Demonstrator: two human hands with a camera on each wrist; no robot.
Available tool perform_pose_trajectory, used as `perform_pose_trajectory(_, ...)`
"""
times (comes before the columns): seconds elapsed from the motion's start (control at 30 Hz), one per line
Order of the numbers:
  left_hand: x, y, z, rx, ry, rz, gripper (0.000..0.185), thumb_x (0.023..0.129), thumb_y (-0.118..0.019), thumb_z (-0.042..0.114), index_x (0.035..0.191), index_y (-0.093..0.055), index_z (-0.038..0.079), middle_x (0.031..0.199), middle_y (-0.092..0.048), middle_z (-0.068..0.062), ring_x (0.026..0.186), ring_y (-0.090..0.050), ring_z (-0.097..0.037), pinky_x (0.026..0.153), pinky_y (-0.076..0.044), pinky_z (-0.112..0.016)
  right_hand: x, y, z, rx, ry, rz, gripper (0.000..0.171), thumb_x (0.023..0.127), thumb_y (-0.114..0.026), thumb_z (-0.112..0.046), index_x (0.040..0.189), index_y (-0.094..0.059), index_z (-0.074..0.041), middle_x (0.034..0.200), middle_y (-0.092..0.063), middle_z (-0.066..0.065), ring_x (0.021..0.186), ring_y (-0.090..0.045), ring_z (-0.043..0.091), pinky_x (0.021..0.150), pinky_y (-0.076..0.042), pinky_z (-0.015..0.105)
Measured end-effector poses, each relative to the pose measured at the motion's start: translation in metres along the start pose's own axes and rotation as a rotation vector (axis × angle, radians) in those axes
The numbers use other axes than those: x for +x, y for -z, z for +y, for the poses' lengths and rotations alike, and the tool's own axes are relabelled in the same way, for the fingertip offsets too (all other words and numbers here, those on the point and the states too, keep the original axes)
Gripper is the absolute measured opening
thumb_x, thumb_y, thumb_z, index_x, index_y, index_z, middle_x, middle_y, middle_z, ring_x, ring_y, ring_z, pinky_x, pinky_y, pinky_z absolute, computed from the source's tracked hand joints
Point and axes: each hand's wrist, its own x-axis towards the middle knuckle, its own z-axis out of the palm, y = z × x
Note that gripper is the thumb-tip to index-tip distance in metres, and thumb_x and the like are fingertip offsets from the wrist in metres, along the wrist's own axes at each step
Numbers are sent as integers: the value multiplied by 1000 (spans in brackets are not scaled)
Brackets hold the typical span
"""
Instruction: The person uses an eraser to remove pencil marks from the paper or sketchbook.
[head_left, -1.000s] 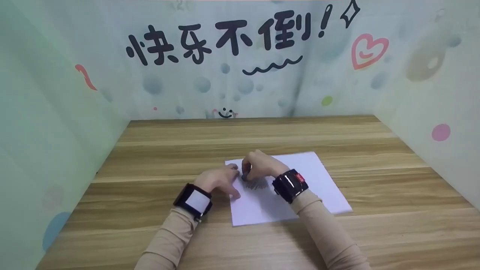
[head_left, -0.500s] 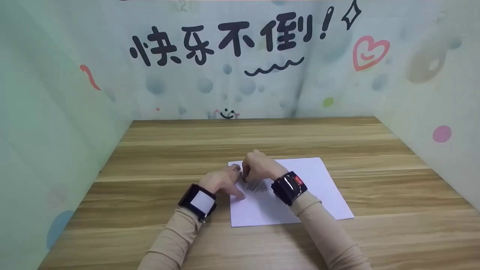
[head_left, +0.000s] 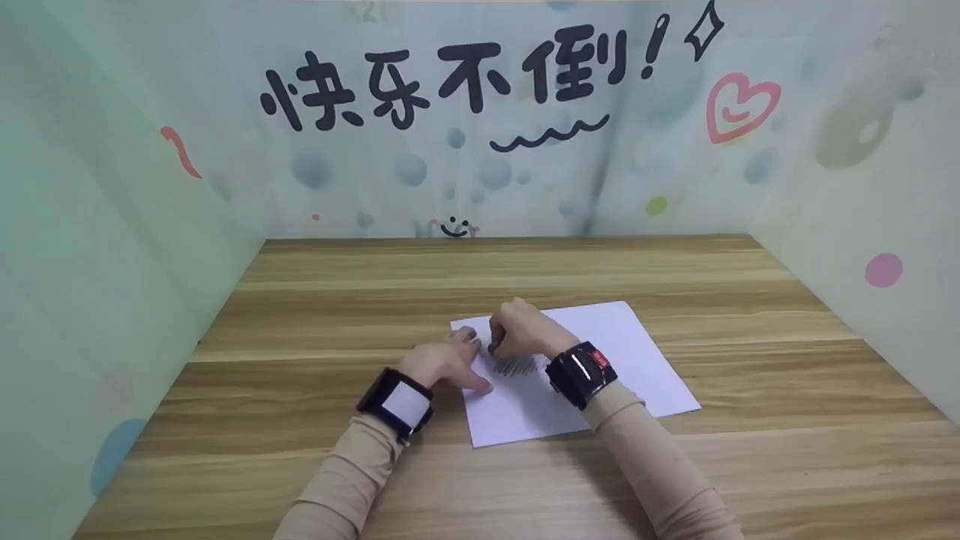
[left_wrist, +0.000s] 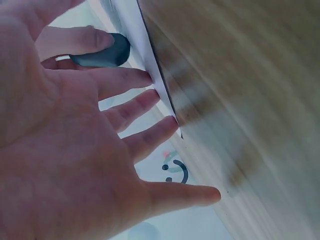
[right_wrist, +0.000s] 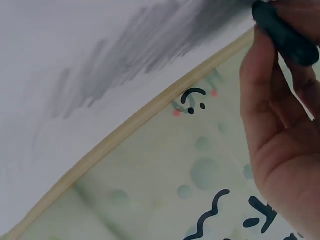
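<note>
The sheet of white paper lies flat on the wooden table, a little right of the middle and turned slightly askew. A patch of grey scribbled shading marks its near-left part. The right hand is curled over that patch, its fingers pinched round a short dark crayon-like stick whose end sits at the shading. The left hand lies just beside it with fingers spread and straight, fingertips pressing along the paper's left edge and holding nothing. Both wrists wear black bands over beige sleeves. Behind the table stands a pale green backdrop with black characters, a heart and a small smiley face.
</note>
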Motion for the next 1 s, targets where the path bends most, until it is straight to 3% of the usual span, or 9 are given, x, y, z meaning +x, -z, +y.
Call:
perform_pose_trajectory(0.27, 0, -1, -2, -33, 1, 25, 81, 79, -61, 48, 142, -32, 8, 153, -19, -8, 142, -17, -27, 107, -24, -60, 2, -2, 0, 22, -17, -85, 9, 71, -67, -10, 73, -63, -3, 67, -62, 3, 59, -52, 11, 53, -42, 20)
perform_pose_trajectory(0.43, 0, -2, -2, -39, -2, 27, 80, 78, -62, 47, 142, -33, 7, 152, -21, -8, 141, -20, -27, 109, -27, -53, 2, -4, 0, 23, -7, -58, 7, 70, -65, -8, 72, -62, -2, 64, -55, -1, 59, -48, 11, 53, -39, 20)
perform_pose_trajectory(0.6, 0, -2, 0, -18, -22, 35, 79, 78, -62, 45, 140, -35, 5, 150, -25, -8, 139, -25, -26, 110, -30, -43, 2, -5, -2, 35, -9, -73, 7, 70, -65, -9, 72, -62, -3, 65, -59, 1, 59, -49, 10, 53, -41, 20)
perform_pose_trajectory(0.77, 0, -2, 2, -16, -14, 41, 77, 77, -63, 44, 138, -39, 5, 150, -27, -8, 138, -27, -26, 109, -31, -44, 0, -3, -5, 31, -30, -137, 8, 71, -66, -11, 74, -64, -4, 67, -62, 2, 60, -50, 10, 53, -40, 19)
perform_pose_trajectory(1.0, 1, -3, 1, -21, -27, 50, 76, 76, -63, 42, 137, -40, 3, 149, -28, -10, 136, -30, -27, 108, -33, -47, 0, -2, -10, 44, -35, -163, 5, 69, -65, -7, 72, -64, -3, 60, -58, -1, 53, -49, 8, 48, -38, 17)
